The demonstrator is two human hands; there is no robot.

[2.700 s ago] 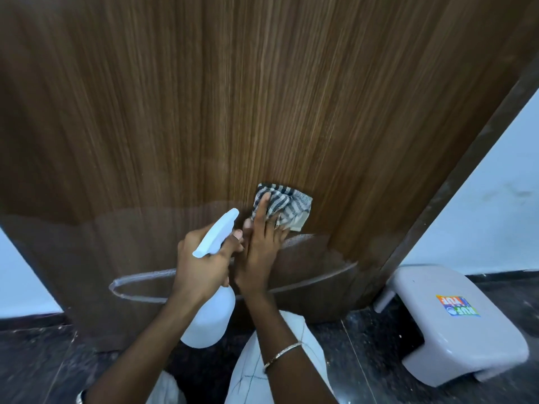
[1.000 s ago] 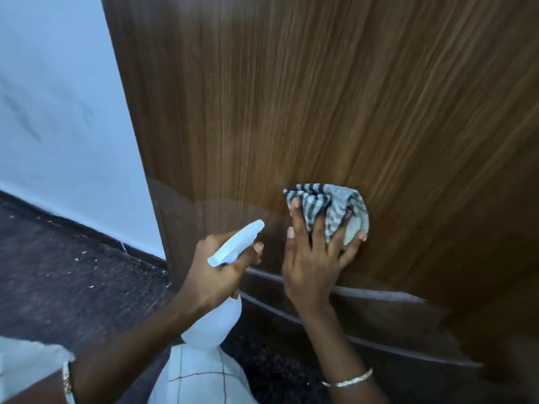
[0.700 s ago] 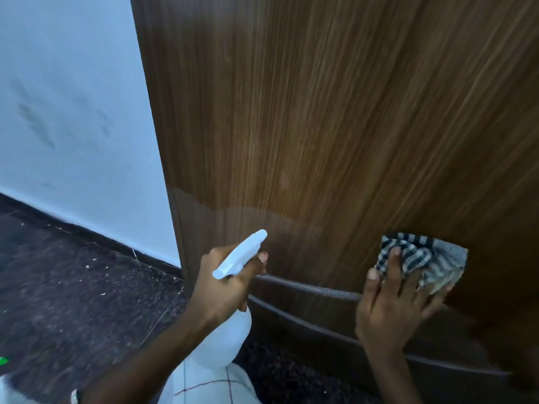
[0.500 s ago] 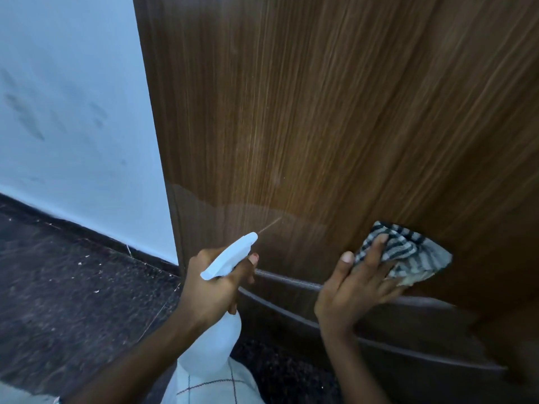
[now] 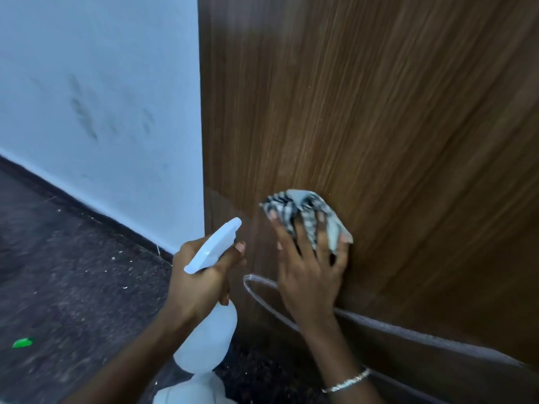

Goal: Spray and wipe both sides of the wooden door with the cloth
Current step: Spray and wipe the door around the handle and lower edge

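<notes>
We are facing the wooden door (image 5: 379, 112), whose grain is running up and down. We are pressing the striped cloth (image 5: 306, 209) against the door's lower part, not far in from its left edge. Our right hand (image 5: 312, 272) is lying over the cloth with its fingers spread and nearly straight. The fingertips are bearing on the bunched fabric and the palm is sitting lower on the door, so the hand is pressing rather than pinching. A thin bracelet (image 5: 347, 381) is circling that wrist, further down in front of the door.

Our left hand (image 5: 198, 282) is wrapping closed around the neck of the white spray bottle (image 5: 208, 342), just in front of the door's left edge, with the forefinger curling at the trigger. The nozzle is pointing at the door, toward the patch just left of the cloth, and the bottle's body is hanging below the fist. We cannot tell whether the trigger is being squeezed.

A pale curved line (image 5: 259, 298) is running across the door beneath the right hand. Left of the door, a white wall (image 5: 102, 83) with grey smudges is meeting a dark speckled floor (image 5: 73, 272). A small green scrap (image 5: 22, 342) is lying on that floor, well away from the door.
</notes>
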